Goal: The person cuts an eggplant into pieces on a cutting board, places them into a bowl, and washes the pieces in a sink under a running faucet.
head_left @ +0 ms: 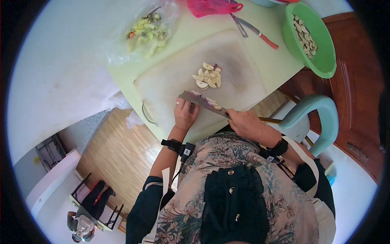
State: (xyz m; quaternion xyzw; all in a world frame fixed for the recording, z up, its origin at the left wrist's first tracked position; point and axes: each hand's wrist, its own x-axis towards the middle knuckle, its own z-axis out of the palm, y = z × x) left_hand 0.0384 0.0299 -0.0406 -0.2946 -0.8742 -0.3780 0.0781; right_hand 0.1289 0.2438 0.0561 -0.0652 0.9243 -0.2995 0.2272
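My right hand is closed around the handle of a wide-bladed kitchen knife. The blade points to the left, low over the white cutting board. Against the near side of the blade tip, my left hand has its fingers curled; what they press on is mostly hidden. Along the far side of the blade lie several purple-skinned eggplant slices. Beyond them, a small heap of pale eggplant pieces rests on the board.
A green basin with eggplant slices stands at the right table edge. Behind the board lie a red-handled knife, a peeler-like metal tool and a pink bag. Vegetable scraps sit on clear plastic. A chair is at right.
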